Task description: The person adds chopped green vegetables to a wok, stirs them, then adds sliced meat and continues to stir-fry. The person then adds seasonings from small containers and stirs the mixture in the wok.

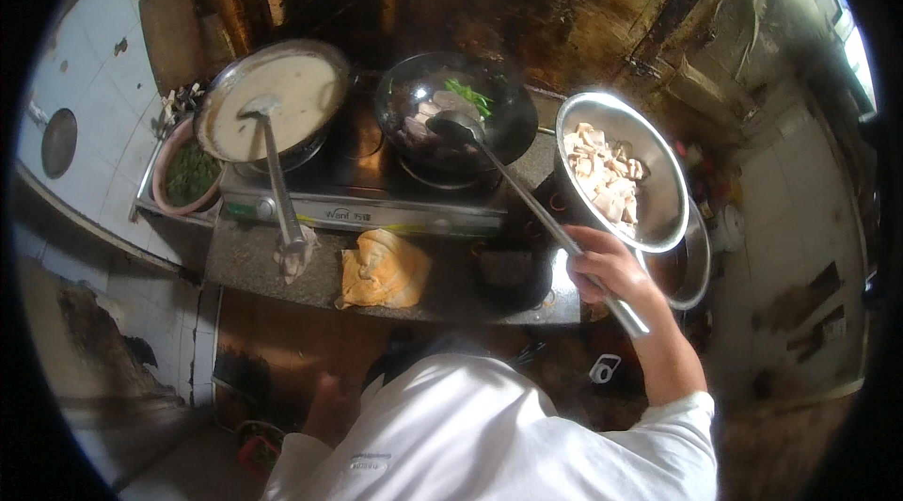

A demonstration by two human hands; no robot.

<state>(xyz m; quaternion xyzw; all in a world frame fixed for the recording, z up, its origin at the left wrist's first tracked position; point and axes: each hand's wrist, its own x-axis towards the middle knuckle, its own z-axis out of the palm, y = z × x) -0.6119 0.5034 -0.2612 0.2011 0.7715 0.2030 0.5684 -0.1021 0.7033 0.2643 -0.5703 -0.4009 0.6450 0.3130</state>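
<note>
My right hand [610, 264] grips the long metal handle of a cooking ladle [532, 201]. The ladle's dark bowl rests among pale meat slices [451, 104] in a black wok [515, 134]. Beside the slices lie bright green pieces of vegetable [469, 97], perhaps pepper. My left hand [328, 395] hangs low by my left side in shadow, and its fingers are hard to make out. Just beyond my right hand, a tilted steel bowl [663, 197] holds pale sliced pieces [603, 169] of food.
A two-burner gas stove [353, 212] carries the wok and a wide pan [204, 130] of milky liquid with a second ladle [275, 176]. An orange cloth [384, 268] lies on the stone counter [247, 247]. Far left stands a pink basin [159, 180] of greens. Another metal basin [698, 275] sits under the steel bowl.
</note>
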